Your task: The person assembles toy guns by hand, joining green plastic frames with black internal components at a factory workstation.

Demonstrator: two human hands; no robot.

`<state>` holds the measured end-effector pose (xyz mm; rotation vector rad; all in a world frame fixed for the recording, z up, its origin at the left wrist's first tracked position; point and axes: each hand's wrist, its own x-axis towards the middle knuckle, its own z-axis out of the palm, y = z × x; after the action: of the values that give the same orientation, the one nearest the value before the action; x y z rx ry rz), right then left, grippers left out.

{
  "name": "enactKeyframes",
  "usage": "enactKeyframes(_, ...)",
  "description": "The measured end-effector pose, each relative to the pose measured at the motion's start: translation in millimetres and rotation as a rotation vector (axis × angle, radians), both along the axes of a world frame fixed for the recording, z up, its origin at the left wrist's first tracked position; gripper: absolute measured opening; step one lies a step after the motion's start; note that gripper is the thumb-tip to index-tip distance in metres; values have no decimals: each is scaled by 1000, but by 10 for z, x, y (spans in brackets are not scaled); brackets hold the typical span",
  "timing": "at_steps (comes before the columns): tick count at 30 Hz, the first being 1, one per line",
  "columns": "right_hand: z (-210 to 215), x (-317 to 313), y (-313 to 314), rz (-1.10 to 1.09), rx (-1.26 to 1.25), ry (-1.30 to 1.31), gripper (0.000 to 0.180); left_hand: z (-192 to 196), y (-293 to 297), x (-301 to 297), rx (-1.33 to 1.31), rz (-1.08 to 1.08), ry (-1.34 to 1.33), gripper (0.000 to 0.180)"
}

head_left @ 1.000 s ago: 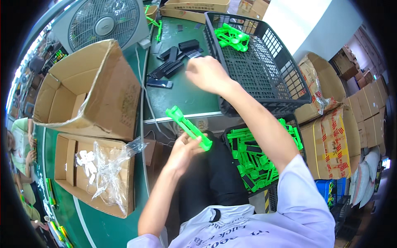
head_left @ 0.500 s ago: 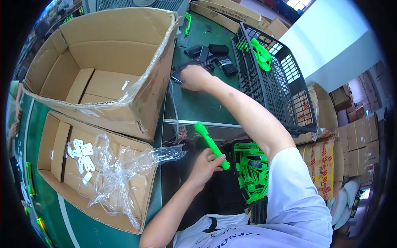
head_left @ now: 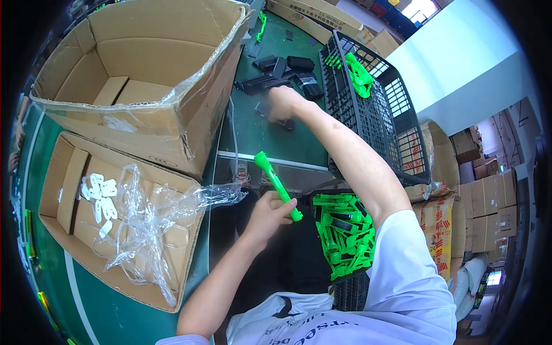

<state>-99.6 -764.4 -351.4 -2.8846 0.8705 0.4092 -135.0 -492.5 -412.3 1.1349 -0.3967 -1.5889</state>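
Pinching a slim green part (head_left: 278, 185) by its lower end in the left hand (head_left: 268, 217), tilted above the lap (head_left: 293, 261). Have the right hand (head_left: 283, 104) over the green table (head_left: 307, 145), beside some black strips (head_left: 261, 84), too blurry to tell if gripping anything. Plus green pieces (head_left: 359, 76) in a black crate (head_left: 345, 115) farther right.

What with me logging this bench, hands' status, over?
Left hand: holding slim green part. Right hand: at dark strip, grip blurred. Possible clutter: dark pieces just beyond.

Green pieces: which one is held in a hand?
The long green piece in the left hand; no hand holds the others, like the heap to its right.
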Motion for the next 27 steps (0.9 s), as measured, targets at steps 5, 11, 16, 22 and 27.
enactKeyframes(5, -59, -190, -115, -4, 31, -70, 27, 20, -15, 25, 1, 8, 3, 42)
enactKeyframes(11, -81, -496, -208, -131, 174, -329, 22, -44, -53, 137, -128, 123, -22, 42)
enactKeyframes(16, 349, -905, 525, -397, 855, -749, 21, 52, -82, 167, -317, 272, 70, 65)
enactKeyframes(22, -25, -1740, 1567, -540, 1429, -1216, 13, 165, -47, 24, -325, 267, 6, 60)
enactKeyframes(27, -106, -2041, 1746, -538, 833, -1235, 8, 156, 23, -111, -417, 175, 4, 72)
